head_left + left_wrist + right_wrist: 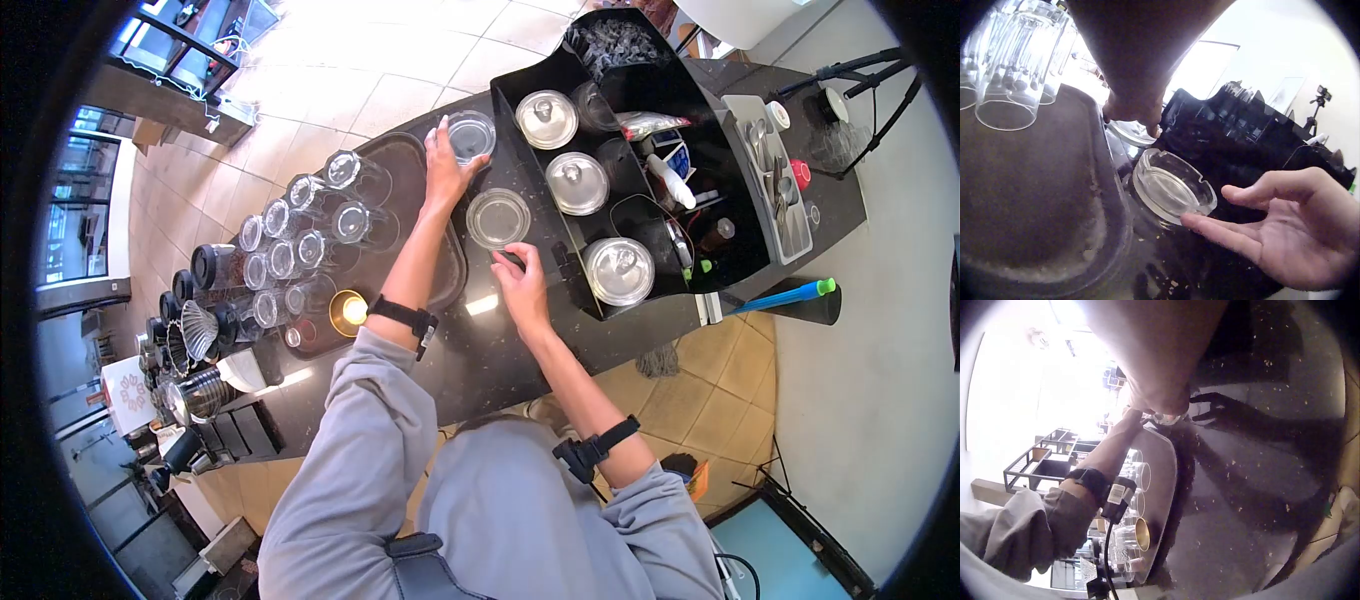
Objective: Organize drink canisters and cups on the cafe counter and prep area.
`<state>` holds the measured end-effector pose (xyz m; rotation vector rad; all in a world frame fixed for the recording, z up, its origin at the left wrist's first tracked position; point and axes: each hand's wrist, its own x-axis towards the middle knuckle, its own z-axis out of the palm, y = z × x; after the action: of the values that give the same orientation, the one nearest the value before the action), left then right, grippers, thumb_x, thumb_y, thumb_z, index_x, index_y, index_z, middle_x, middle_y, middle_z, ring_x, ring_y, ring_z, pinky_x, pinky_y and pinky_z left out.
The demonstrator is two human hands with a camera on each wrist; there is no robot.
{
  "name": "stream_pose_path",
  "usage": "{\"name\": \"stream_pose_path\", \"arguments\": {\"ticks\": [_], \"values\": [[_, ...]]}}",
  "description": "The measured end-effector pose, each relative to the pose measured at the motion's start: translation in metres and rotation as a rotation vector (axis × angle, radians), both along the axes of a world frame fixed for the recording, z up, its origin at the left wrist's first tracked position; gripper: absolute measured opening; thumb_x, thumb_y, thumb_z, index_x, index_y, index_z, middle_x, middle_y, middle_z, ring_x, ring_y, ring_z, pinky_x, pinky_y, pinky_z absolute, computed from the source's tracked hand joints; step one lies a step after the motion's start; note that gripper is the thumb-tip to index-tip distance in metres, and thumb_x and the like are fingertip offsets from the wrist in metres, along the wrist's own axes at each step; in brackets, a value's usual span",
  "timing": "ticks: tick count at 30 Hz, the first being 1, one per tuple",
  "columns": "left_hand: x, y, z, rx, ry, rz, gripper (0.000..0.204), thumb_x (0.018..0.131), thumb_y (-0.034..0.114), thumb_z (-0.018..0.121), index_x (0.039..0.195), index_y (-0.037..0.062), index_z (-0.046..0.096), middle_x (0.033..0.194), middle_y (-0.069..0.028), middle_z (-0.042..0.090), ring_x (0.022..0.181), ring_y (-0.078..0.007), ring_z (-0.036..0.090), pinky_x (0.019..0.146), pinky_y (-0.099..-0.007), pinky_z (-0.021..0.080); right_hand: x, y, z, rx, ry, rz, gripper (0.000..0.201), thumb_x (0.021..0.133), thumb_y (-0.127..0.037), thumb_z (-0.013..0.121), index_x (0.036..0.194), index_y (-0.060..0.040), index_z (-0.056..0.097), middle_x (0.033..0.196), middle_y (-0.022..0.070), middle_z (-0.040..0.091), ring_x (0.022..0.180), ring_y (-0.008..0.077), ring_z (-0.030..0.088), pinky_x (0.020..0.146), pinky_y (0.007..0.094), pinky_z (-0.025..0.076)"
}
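At the far edge of the counter, my left hand (448, 170) grips a round clear glass ashtray (471, 136), thumb on one side and fingers on the other. A second glass ashtray (498, 219), with notches in its rim, lies on the dark counter nearer to me. My right hand (523, 290) is beside its near edge, fingertips right at the rim. In the left wrist view, that hand (1291, 228) has thumb and fingers spread apart next to the notched ashtray (1175, 190). My own wrist mostly hides the right hand in the right wrist view.
Left of the ashtrays, a brown tray (452, 270) bears several upturned glasses (352, 222) and a gold-lined cup (348, 312). To the right stands a black compartment organizer (640, 225) with several lidded round containers (578, 184). Beyond it sits a cutlery tray (800, 235).
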<state>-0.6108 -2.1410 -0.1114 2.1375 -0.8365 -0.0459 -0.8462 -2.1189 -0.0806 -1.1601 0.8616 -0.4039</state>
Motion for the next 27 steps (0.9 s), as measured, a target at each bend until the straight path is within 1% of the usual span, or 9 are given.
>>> {"name": "stream_pose_path", "arguments": {"ticks": [4, 6, 7, 10, 11, 14, 21, 23, 27], "values": [[-0.021, 0.011, 0.007, -0.035, -0.053, 0.049, 0.096, 0.075, 0.024, 0.087, 0.15, 0.0027, 0.032, 0.147, -0.0307, 0.036, 0.138, -0.0457, 0.036, 0.114, -0.0481, 0.033, 0.014, -0.01, -0.006, 0.046, -0.051, 0.025, 0.044, 0.091, 0.0, 0.06, 0.131, -0.0044, 0.043, 0.13, 0.0176, 0.055, 0.129, 0.0269, 0.058, 0.096, 0.0333, 0.05], [-0.029, 0.022, 0.009, -0.055, -0.016, 0.017, 0.088, 0.079, 0.019, 0.083, 0.149, 0.0008, 0.033, 0.146, -0.03, 0.037, 0.138, -0.0447, 0.037, 0.114, -0.0476, 0.032, 0.022, -0.01, -0.006, 0.038, -0.037, -0.037, 0.051, 0.09, 0.0, 0.061, 0.137, -0.0039, 0.04, 0.139, 0.023, 0.047, 0.129, 0.0284, 0.057, 0.098, 0.0341, 0.05], [-0.032, 0.023, 0.011, -0.052, -0.053, 0.023, 0.081, 0.082, 0.015, 0.079, 0.148, -0.001, 0.035, 0.145, -0.0284, 0.04, 0.137, -0.0429, 0.039, 0.114, -0.0469, 0.033, 0.024, -0.012, -0.006, 0.071, -0.065, -0.025, 0.062, 0.09, 0.0, 0.061, 0.145, -0.0051, 0.033, 0.144, 0.0262, 0.041, 0.129, 0.0303, 0.057, 0.099, 0.035, 0.05], [-0.04, 0.031, 0.01, -0.062, -0.007, 0.011, 0.079, 0.082, 0.015, 0.078, 0.147, -0.0025, 0.036, 0.143, -0.027, 0.044, 0.136, -0.0413, 0.041, 0.115, -0.0458, 0.033, 0.028, -0.016, -0.002, 0.101, -0.039, -0.074, 0.07, 0.09, 0.0, 0.061, 0.151, -0.0056, 0.028, 0.143, 0.0254, 0.043, 0.129, 0.0302, 0.057, 0.098, 0.0347, 0.051], [-0.041, 0.032, 0.009, -0.052, 0.031, 0.023, 0.076, 0.083, 0.014, 0.077, 0.146, -0.0018, 0.038, 0.141, -0.0263, 0.046, 0.135, -0.0407, 0.043, 0.115, -0.0452, 0.034, 0.029, -0.017, -0.004, 0.084, -0.026, -0.053, 0.079, 0.09, -0.002, 0.062, 0.156, -0.0037, 0.02, 0.144, 0.0247, 0.043, 0.129, 0.0299, 0.057, 0.097, 0.0345, 0.051], [-0.039, 0.032, 0.005, -0.068, 0.15, 0.029, 0.073, 0.083, 0.013, 0.076, 0.145, -0.0007, 0.039, 0.142, -0.0264, 0.046, 0.133, -0.041, 0.045, 0.114, -0.0456, 0.036, 0.03, -0.019, -0.011, 0.082, -0.023, -0.024, 0.081, 0.089, -0.004, 0.062, 0.157, 0.0001, 0.017, 0.145, 0.0228, 0.043, 0.129, 0.0288, 0.058, 0.097, 0.034, 0.051], [-0.037, 0.032, -0.002, -0.138, 0.168, 0.021, 0.066, 0.084, 0.013, 0.075, 0.141, 0.0009, 0.045, 0.138, -0.0252, 0.048, 0.128, -0.038, 0.05, 0.107, -0.0432, 0.044, 0.029, -0.02, -0.006, 0.042, 0.032, 0.005, 0.079, 0.091, -0.001, 0.061, 0.157, -0.0001, 0.018, 0.145, 0.0221, 0.043, 0.127, 0.0284, 0.058, 0.098, 0.0339, 0.053], [-0.042, 0.033, 0.005, -0.054, 0.222, 0.055, 0.062, 0.084, 0.013, 0.075, 0.139, 0.003, 0.048, 0.134, -0.0238, 0.052, 0.123, -0.0345, 0.055, 0.1, -0.0414, 0.049, 0.027, -0.018, -0.004, 0.145, -0.003, 0.0, 0.079, 0.092, -0.002, 0.06, 0.157, -0.0005, 0.016, 0.143, 0.0228, 0.045, 0.125, 0.0301, 0.059, 0.098, 0.036, 0.053], [-0.046, 0.033, 0.001, -0.086, 0.316, 0.059, 0.059, 0.085, 0.013, 0.074, 0.138, 0.0042, 0.049, 0.127, -0.0229, 0.058, 0.116, -0.032, 0.061, 0.094, -0.0413, 0.053, 0.025, -0.015, -0.008, 0.237, -0.095, 0.012, 0.084, 0.091, -0.003, 0.059, 0.159, -0.0032, 0.009, 0.138, 0.022, 0.051, 0.123, 0.0297, 0.06, 0.097, 0.0364, 0.054]]}}
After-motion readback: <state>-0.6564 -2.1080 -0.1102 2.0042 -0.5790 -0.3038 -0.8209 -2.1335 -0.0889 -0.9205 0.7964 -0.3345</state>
